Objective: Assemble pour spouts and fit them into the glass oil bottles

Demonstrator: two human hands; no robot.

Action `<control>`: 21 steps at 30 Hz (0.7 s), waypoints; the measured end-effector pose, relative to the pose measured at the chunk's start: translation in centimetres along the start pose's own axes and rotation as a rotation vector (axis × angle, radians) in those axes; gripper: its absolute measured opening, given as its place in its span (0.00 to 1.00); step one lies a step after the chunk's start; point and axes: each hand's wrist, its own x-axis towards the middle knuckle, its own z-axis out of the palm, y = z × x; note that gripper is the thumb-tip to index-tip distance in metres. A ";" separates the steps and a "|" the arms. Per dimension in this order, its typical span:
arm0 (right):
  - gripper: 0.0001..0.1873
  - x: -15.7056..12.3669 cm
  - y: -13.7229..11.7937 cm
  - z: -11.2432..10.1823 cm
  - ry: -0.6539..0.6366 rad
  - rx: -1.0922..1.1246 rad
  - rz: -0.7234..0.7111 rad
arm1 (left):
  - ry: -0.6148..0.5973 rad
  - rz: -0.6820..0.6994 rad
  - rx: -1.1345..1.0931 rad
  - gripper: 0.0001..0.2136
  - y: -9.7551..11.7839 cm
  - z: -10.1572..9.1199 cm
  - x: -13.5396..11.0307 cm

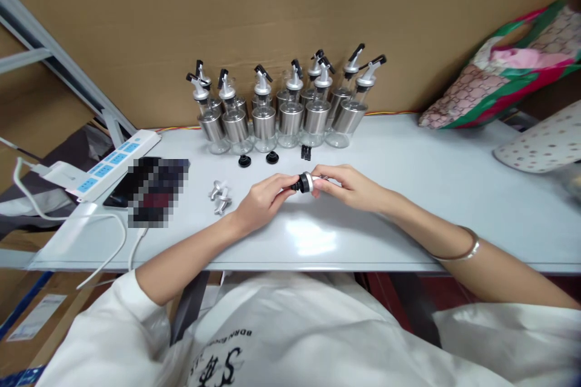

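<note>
My left hand (263, 201) and my right hand (347, 186) meet over the middle of the white table (408, 193). Both pinch a small pourer spout (305, 182), silver with a black stopper end; the left fingers are on the black end, the right on the silver end. Two loose silver spouts (221, 196) lie left of my left hand. Two black rubber stoppers (245, 161) and a pair of small black caps (306, 152) lie further back. Several steel-and-glass dispenser bottles (281, 115) with pourer tops stand in a row against the cardboard wall.
A white power strip (113, 160) with blue sockets and a blurred-out dark object (152, 190) sit at the table's left, with white cables (109, 236) over the front edge. A colourful bag (499, 72) and a dotted cushion (540, 145) occupy the right end.
</note>
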 end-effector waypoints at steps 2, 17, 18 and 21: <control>0.19 0.0 0.0 0.0 -0.013 0.005 -0.001 | -0.004 0.021 0.001 0.12 0.0 0.0 0.0; 0.18 -0.1 -0.2 0.2 -0.002 -0.026 -0.066 | 0.041 0.014 -0.037 0.12 0.4 0.3 -0.4; 0.18 -0.2 -0.1 0.3 -0.004 -0.018 -0.057 | 0.039 0.009 -0.036 0.12 0.4 0.3 -0.4; 0.19 -0.2 -0.2 0.4 -0.006 0.030 -0.016 | 0.039 0.005 -0.044 0.12 0.5 0.3 -0.3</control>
